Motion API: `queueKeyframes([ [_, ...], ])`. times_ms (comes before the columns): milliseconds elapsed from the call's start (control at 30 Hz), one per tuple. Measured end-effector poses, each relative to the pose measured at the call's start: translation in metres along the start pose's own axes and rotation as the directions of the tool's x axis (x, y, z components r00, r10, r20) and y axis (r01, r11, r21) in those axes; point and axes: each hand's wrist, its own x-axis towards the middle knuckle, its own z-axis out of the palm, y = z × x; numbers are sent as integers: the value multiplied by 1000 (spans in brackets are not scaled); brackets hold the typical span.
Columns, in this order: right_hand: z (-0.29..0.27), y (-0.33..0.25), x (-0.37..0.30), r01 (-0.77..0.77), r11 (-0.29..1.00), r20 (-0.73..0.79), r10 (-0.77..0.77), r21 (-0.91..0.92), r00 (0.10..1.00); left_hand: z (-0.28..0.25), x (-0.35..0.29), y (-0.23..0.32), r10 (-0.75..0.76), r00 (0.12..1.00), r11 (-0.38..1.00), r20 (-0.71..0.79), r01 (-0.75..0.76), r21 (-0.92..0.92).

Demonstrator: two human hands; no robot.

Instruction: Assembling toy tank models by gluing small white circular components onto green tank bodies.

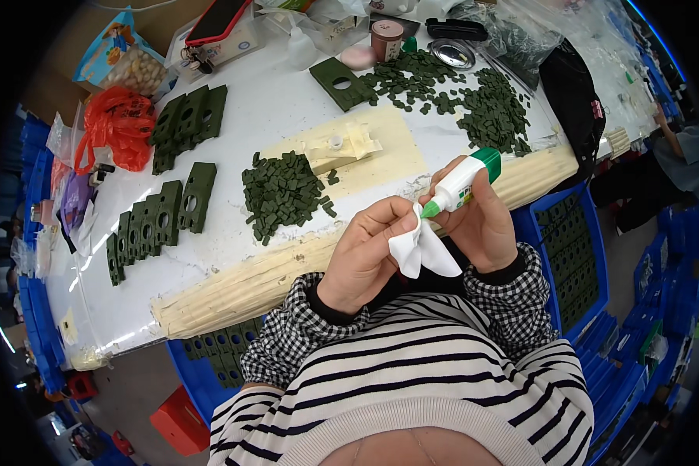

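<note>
My right hand (481,225) is wrapped round a white glue bottle (457,185) with a green nozzle and a green base. The bottle is tilted, its nozzle pointing down toward my left hand. Between the fingers of my left hand (371,248) a white tissue (423,250) is pinched, its loose end hanging down. The tissue touches the green nozzle tip. Just beyond my hands, a taped block with a small white cap (335,143) stands on a tan board (396,140). A pile of small dark green pieces (283,194) lies left of it.
Green plates with round holes (198,198) stand in rows at the left, beside a red plastic bag (116,128). More green pieces (493,113) lie at the far right. Padding (233,283) lines the table's near edge. Blue crates (571,256) flank me; a person (676,159) is at the right.
</note>
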Motion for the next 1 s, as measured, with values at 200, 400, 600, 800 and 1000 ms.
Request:
queueKeyframes([
  [200,-5,7,2,-51,988,33,46,148,998,0,-2,-4,13,999,999,-29,-14,-38],
  [400,-1,7,0,-4,993,-16,6,119,1000,8,-3,-5,115,977,993,-178,-109,40],
  [600,1,8,-6,199,970,-15,-203,-141,979,19,-4,-3,373,888,874,-270,-238,424],
  [800,2,12,-12,217,934,-25,-233,-283,972,11,-10,-3,568,819,654,-76,-394,646],
  [1000,15,17,-19,242,929,-4,-253,-280,968,10,-15,-6,418,893,846,-167,-316,429],
])
